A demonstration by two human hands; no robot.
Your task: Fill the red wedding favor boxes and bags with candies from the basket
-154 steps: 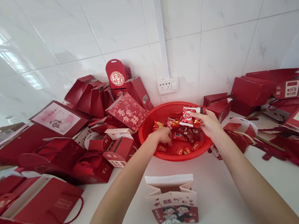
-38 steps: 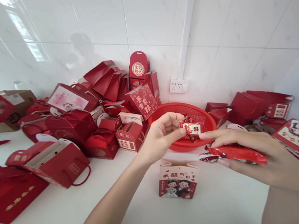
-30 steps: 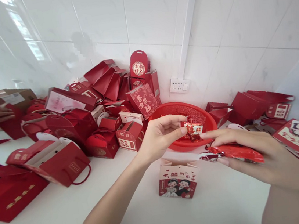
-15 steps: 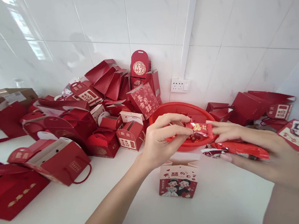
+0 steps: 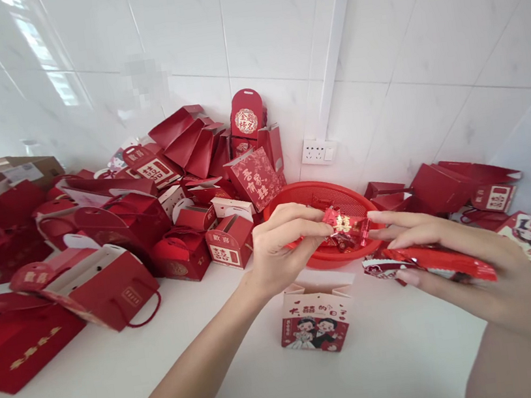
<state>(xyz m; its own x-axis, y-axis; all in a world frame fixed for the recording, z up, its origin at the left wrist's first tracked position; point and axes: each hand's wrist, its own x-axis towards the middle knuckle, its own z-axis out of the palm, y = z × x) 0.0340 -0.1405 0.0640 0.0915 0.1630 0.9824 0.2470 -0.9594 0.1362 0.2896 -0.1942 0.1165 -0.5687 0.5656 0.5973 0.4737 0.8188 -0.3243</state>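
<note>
My left hand [image 5: 284, 246] pinches one end of a red wrapped candy [image 5: 347, 227] with a gold double-happiness sign, held above the red basket. Shiny red snack packets [image 5: 444, 258], one with a white and dark red end, are gripped between the thumb and fingers of my right hand [image 5: 476, 261]. Its upper fingertips are at the candy's right end; whether they touch it I cannot tell. Below my left hand a small gift box [image 5: 314, 327] printed with a cartoon bride and groom stands upright on the white table, its top open.
Behind my hands is a red plastic basket [image 5: 343, 188] with red-wrapped sweets inside. Many red gift boxes [image 5: 184, 253] crowd the left and back of the table [image 5: 210, 365]. More red boxes [image 5: 442, 187] lie at the right. A socket [image 5: 319, 151] is on the tiled wall.
My right hand has shifted slightly right with the packets, and more of the candy shows between my hands. At the far left a red box with a gold emblem now stands.
</note>
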